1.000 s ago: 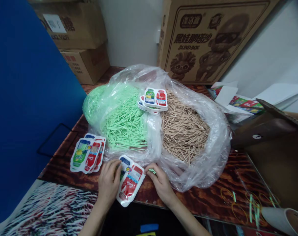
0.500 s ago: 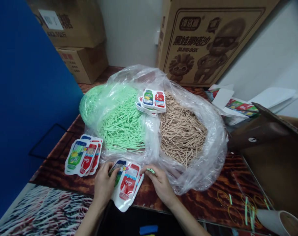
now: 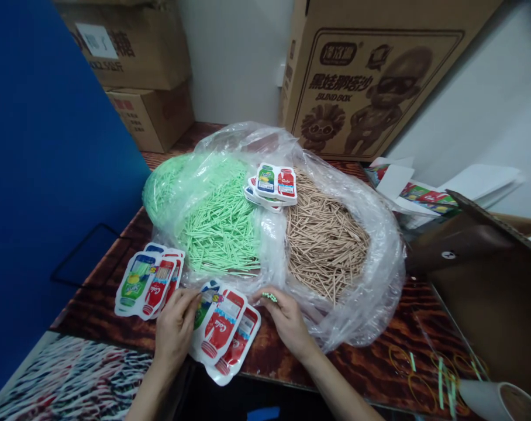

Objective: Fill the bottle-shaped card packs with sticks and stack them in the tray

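My left hand is closed on the left edge of bottle-shaped printed pouches at the table's front edge. They lie fanned, a lower one showing its red cola side at the right. My right hand, just right of them, is closed around a small bundle of light green sticks, whose ends show above its fingers. Beyond my hands, a clear plastic bag holds loose green sticks on the left and brown sticks on the right.
Similar pouches are stacked at the left, and more pouches lie on the bag. Rubber bands, stray green sticks and a paper cup are at the lower right. Cardboard boxes stand behind; an open carton is at the right.
My left hand has shifted left with the pouches. They have slid apart, so more of the lower pouch shows. My right hand still holds the green sticks, slightly farther from the upper pouch.
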`<state>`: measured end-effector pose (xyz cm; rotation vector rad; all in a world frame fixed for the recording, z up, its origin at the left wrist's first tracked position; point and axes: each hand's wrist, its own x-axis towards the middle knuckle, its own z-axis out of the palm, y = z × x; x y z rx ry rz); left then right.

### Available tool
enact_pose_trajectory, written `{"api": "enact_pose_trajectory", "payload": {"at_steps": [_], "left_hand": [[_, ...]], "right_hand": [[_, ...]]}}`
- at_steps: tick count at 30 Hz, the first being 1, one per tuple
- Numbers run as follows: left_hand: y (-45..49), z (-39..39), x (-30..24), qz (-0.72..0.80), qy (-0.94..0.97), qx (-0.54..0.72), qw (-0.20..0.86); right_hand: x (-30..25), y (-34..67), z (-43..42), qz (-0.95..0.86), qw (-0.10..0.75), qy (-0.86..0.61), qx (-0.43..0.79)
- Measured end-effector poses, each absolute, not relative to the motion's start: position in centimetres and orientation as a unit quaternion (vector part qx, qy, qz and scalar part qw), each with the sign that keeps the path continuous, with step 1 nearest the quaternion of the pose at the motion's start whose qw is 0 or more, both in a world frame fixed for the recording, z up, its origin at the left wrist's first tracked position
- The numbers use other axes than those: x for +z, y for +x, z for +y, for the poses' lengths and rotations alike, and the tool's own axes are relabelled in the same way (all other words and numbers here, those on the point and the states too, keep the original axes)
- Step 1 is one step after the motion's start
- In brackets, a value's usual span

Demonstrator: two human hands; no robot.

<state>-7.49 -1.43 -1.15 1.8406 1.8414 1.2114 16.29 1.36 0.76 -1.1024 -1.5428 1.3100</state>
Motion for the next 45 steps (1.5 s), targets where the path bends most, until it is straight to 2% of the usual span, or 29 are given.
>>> {"api": "enact_pose_trajectory", "payload": {"at_steps": [16, 19, 23, 28, 32, 37, 42, 45], "left_hand": [[-3.9, -0.4, -0.4, 0.551, 0.582, 0.457, 0.385], [-2.2, -0.2, -0.2, 0.535, 0.568, 0.456, 0.427], [-0.7, 0.1, 0.3, 0.526, 0.555, 0.446, 0.465], [-0.1, 0.3, 0.1, 0.522, 0.536, 0.450, 0.487], [0.2, 0.3, -0.4, 0.533, 0.508, 0.471, 0.485], [0.7, 0.5, -0.5, 0.517, 0.493, 0.511, 0.478], [1.1, 0.8, -0.6, 0.518, 0.455, 0.532, 0.491], [1.5, 0.7, -0.8, 0.507, 0.437, 0.539, 0.510]], "right_hand": [[2.5, 16.1, 3.1, -0.622, 0.413, -0.435, 0.503], [3.1, 16.0, 4.1, -0.545, 0.462, -0.422, 0.559], [4.0, 15.8, 5.9, -0.338, 0.523, -0.361, 0.695], [4.1, 15.5, 6.9, -0.239, 0.482, -0.327, 0.777], [4.1, 15.4, 5.8, -0.264, 0.428, -0.360, 0.786], [5.8, 16.8, 4.3, -0.497, 0.318, -0.430, 0.683], [6.7, 18.6, 3.2, -0.662, 0.296, -0.494, 0.480], [6.3, 18.6, 2.7, -0.719, 0.288, -0.485, 0.407]]}}
